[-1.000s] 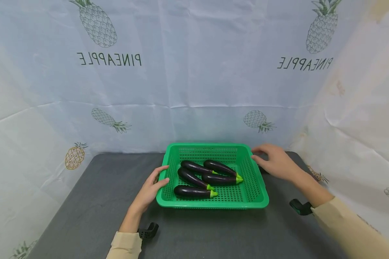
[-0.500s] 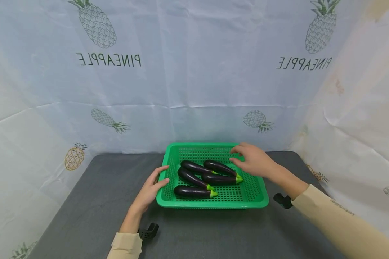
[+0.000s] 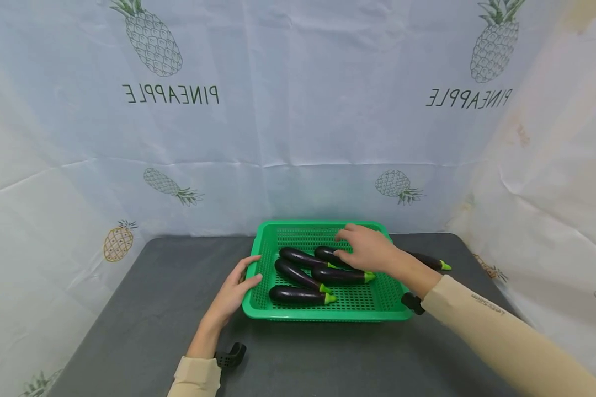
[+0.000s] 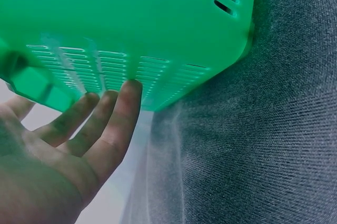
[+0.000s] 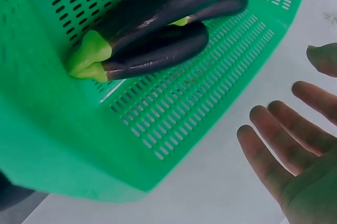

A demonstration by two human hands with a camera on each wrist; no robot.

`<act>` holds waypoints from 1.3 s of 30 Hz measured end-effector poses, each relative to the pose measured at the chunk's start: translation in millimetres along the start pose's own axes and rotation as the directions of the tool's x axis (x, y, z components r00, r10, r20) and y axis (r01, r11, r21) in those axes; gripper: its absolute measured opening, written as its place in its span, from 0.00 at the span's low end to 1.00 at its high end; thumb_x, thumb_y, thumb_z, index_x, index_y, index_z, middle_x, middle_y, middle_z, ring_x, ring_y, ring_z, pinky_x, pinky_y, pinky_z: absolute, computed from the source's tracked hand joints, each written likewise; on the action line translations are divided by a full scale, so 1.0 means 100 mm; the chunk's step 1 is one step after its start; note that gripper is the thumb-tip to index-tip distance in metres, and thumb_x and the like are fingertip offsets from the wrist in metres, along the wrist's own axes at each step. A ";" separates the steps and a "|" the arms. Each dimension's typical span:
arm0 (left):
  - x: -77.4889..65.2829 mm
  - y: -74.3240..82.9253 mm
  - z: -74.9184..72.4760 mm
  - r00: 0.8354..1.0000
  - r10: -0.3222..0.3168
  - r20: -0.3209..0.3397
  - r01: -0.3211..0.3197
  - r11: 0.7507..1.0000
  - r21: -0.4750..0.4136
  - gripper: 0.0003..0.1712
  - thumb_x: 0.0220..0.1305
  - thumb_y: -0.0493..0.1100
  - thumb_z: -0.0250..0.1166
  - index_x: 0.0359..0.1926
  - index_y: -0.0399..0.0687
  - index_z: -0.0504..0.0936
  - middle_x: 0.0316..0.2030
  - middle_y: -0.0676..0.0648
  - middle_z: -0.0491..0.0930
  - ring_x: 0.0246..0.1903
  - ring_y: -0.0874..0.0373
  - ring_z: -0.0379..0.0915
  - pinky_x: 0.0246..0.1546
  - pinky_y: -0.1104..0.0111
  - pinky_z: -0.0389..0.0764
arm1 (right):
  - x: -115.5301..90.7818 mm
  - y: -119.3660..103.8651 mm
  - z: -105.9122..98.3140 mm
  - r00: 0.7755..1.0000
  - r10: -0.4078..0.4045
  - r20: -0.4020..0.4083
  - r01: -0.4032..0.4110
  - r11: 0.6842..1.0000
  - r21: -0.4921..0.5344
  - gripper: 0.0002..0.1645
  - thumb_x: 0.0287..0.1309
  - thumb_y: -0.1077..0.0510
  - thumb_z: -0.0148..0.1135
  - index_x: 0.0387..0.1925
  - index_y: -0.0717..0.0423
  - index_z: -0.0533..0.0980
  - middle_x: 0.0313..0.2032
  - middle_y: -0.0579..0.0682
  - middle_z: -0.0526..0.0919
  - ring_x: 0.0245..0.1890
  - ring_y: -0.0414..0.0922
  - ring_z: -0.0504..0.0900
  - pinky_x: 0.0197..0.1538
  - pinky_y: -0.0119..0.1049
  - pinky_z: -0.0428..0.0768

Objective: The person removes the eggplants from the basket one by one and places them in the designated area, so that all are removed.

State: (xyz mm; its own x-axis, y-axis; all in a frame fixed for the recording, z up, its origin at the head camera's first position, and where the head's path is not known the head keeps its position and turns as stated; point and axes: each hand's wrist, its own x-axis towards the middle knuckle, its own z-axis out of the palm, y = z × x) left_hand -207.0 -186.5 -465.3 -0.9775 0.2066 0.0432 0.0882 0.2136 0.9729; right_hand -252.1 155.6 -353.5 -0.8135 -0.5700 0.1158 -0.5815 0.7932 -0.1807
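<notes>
Several dark purple eggplants with green caps lie in a green plastic basket (image 3: 328, 315); the nearest eggplant (image 3: 298, 295) lies along the front. My left hand (image 3: 230, 286) holds the basket's left rim, thumb and index over it. In the left wrist view the other fingers (image 4: 124, 124) touch the slotted wall from outside. Over the basket's right back part hovers my right hand (image 3: 365, 248), fingers spread and holding nothing. It partly hides the back right eggplant (image 3: 324, 253). In the right wrist view, a gap separates its fingertips (image 5: 258, 113) from the basket.
Another eggplant (image 3: 432, 261) lies on the dark grey table (image 3: 318, 358) right of the basket, partly hidden by my right arm. White sheeting (image 3: 298, 110) with pineapple prints hangs behind and at both sides. Each wrist wears a black mount (image 3: 230, 355).
My right hand has moved left from beside the basket's right rim to above its inside. The eggplant right of the basket has come into sight. My left hand keeps its place.
</notes>
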 end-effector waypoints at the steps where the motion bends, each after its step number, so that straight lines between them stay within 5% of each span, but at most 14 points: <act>1: 0.00 0.00 0.00 1.000 -0.001 0.000 0.001 1.000 0.000 0.30 0.77 0.48 0.59 0.75 0.59 0.63 0.75 0.42 0.58 0.74 0.44 0.56 0.64 0.44 0.67 | 0.02 0.00 0.01 1.000 -0.001 0.006 0.001 1.000 -0.005 0.19 0.68 0.48 0.65 0.55 0.53 0.81 0.50 0.53 0.80 0.38 0.46 0.82 0.35 0.42 0.81; 14: 0.00 0.00 0.02 1.000 -0.003 -0.009 0.003 1.000 0.008 0.30 0.77 0.49 0.59 0.75 0.59 0.64 0.76 0.42 0.58 0.74 0.43 0.55 0.63 0.43 0.68 | 0.20 0.01 0.22 0.997 -0.024 0.067 0.030 0.996 -0.082 0.21 0.69 0.47 0.64 0.57 0.53 0.80 0.52 0.54 0.80 0.45 0.51 0.82 0.39 0.46 0.82; 33: -0.01 -0.01 0.01 1.000 0.011 -0.014 -0.011 1.000 0.006 0.30 0.77 0.49 0.60 0.75 0.60 0.64 0.76 0.43 0.58 0.76 0.43 0.51 0.66 0.41 0.64 | 0.34 0.01 0.66 0.973 -0.075 0.218 0.105 0.986 -0.127 0.23 0.68 0.43 0.65 0.56 0.51 0.78 0.40 0.47 0.76 0.32 0.41 0.76 0.31 0.39 0.77; 39: -0.01 -0.01 0.01 1.000 0.010 -0.027 -0.010 1.000 0.000 0.30 0.77 0.47 0.60 0.75 0.60 0.65 0.76 0.44 0.59 0.76 0.44 0.51 0.66 0.41 0.64 | 0.35 0.00 0.72 0.962 -0.034 0.273 0.059 0.995 -0.085 0.27 0.66 0.42 0.67 0.59 0.51 0.75 0.46 0.48 0.78 0.33 0.42 0.78 0.36 0.43 0.79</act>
State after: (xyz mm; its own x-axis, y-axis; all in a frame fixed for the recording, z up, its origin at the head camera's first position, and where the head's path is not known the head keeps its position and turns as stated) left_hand -206.1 -186.2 -466.7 -0.9814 0.1827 0.0596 0.0984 0.2113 0.9725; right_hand -279.6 119.9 -419.9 -0.7594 -0.6334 -0.1487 -0.6274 0.7734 -0.0902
